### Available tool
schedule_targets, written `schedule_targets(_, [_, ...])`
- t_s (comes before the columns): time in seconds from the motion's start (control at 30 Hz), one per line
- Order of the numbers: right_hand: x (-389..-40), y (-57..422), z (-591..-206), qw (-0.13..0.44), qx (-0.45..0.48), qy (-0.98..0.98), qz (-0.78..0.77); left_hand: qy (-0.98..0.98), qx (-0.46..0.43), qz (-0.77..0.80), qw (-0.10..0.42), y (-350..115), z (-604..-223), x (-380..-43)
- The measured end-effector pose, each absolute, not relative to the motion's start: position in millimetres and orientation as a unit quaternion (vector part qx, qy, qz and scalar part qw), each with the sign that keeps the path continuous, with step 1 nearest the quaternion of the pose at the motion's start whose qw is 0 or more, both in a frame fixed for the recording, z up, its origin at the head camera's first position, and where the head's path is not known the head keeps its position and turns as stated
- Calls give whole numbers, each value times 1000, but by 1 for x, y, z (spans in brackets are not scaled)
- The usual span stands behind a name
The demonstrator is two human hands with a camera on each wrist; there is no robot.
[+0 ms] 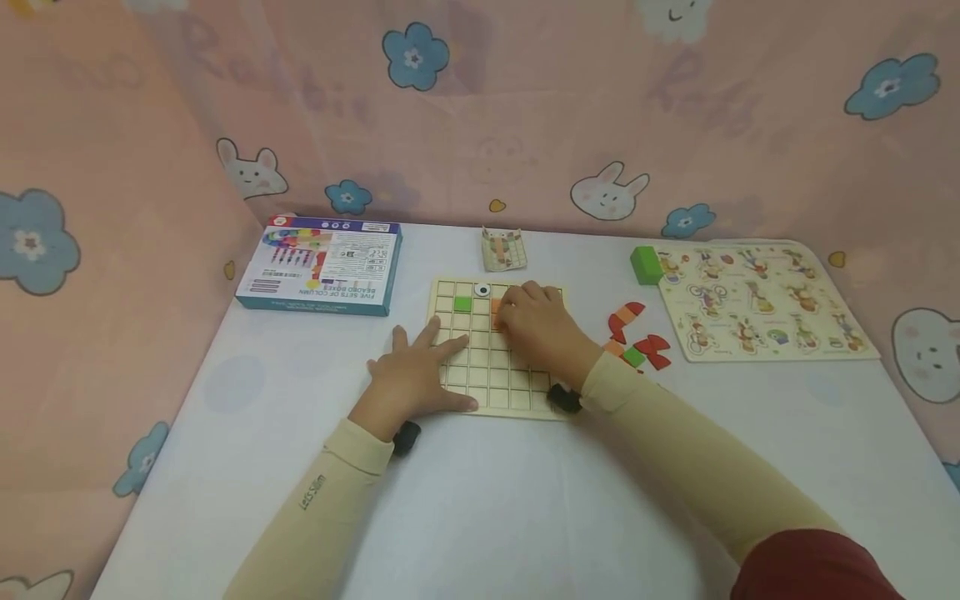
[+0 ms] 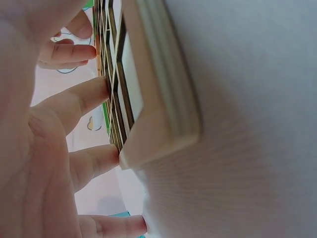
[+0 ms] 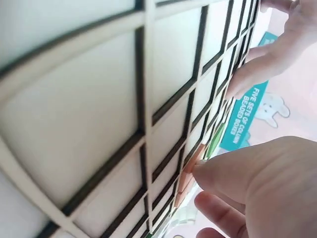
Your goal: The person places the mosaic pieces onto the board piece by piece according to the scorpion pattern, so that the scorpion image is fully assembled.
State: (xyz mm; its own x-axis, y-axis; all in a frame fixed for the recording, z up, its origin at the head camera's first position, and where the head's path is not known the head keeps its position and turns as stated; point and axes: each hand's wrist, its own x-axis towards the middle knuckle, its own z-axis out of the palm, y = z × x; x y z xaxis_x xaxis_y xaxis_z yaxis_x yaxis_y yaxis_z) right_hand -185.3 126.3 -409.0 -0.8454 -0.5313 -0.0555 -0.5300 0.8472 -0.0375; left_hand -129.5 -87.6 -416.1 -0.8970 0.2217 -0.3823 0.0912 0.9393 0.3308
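Note:
A pale wooden grid board (image 1: pixel 491 400) lies flat on the table. My left hand (image 1: pixel 408 375) spreads its fingers over the left side; in the left wrist view some fingertips (image 2: pixel 101 89) touch the grid and its corner. Over the upper part of the board is my right hand (image 1: pixel 543 325), fingers bent, at an orange tile (image 1: pixel 496 307). The right wrist view shows the thumb against an orange tile (image 3: pixel 190 171) in the grid; the index fingertip is hidden. A green tile (image 1: pixel 463 304) and a round eye piece (image 1: pixel 482 290) sit in upper cells.
Red pieces (image 1: pixel 654 350), an orange tile and a green tile (image 1: pixel 633 357) lie right of the board. Farther right are a green block (image 1: pixel 647 265) and a picture board (image 1: pixel 765 308). A box (image 1: pixel 322 267) stands back left, and a small printed card (image 1: pixel 504 250) lies behind the grid.

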Motion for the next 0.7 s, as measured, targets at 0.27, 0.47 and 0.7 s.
schedule_targets(0.27, [-190,148,-398,64,-225,972,-38,961,86,158,209,-87,-414,-129])
schedule_targets(0.47, [-196,206,-385,68,-177,981,-49,961,84,162,207,-88,-415,-129])
schedule_targets(0.7, [-198,278,-386,97,-121,986,-56,960,84,167,207,-88,-417,-129])
